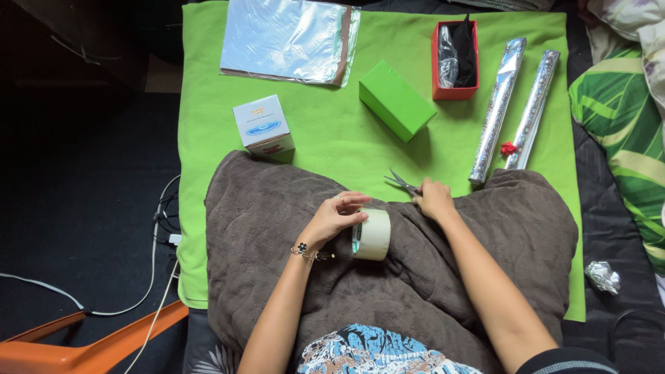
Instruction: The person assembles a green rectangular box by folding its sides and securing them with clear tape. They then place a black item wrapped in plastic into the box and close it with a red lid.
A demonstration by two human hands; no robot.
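A roll of pale tape (373, 234) is gripped by the left hand (332, 220), fingers curled over its rim, above the brown blanket (277, 228). Scissors (402, 183) are clasped by the closed right hand (435, 199), blades pointing toward the green cloth (332, 138). Risk judged: blades could snag blanket pile; the tape could roll off the lap if the grip is loosened.

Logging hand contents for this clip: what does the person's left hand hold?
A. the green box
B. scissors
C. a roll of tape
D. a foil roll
C: the left hand grips the roll of tape, while the right hand holds the scissors.
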